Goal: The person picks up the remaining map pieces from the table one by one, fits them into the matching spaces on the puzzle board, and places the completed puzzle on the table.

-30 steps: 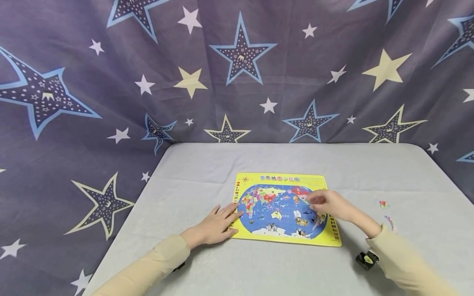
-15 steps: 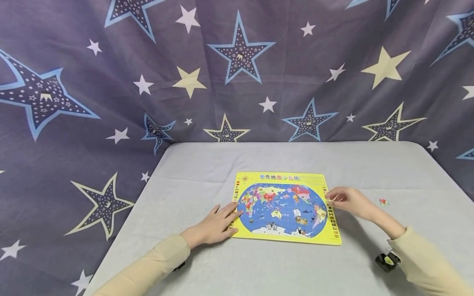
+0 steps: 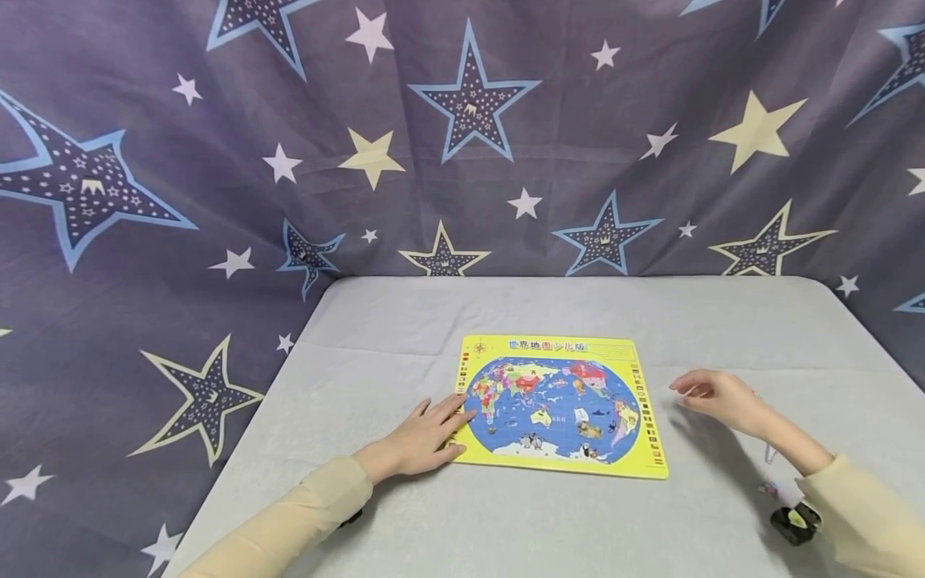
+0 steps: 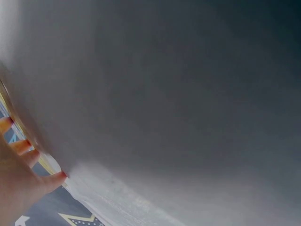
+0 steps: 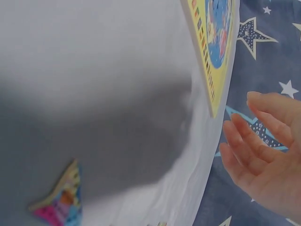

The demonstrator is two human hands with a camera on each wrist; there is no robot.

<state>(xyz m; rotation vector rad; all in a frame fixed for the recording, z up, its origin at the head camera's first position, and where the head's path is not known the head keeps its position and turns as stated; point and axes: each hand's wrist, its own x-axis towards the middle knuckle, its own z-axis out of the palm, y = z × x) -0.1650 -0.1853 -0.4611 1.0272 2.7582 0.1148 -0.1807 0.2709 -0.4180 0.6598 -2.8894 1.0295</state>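
A yellow-bordered world map puzzle board [image 3: 552, 413] lies flat on the table, its map colourful on blue. My left hand [image 3: 419, 440] rests on its left edge with fingers spread, the fingertips on the border; the left wrist view shows the same hand [image 4: 19, 181] at the lower left. To the right of the board my right hand [image 3: 726, 399] hovers above the table, fingers loosely bent. In the right wrist view nothing shows between the fingers of this hand [image 5: 265, 150]. A small colourful puzzle piece [image 3: 768, 488] lies below the right forearm.
A thin pale piece [image 3: 770, 453] shows partly beside the right forearm. Another blurred, pointed puzzle piece [image 5: 61, 202] lies at the lower left of the right wrist view. A star-patterned curtain [image 3: 564, 160] hangs behind the grey-covered table [image 3: 405, 329].
My right hand has moved right, from over the map's right side to past the board's right edge, and its fingers have loosened. My left hand has stayed in place.
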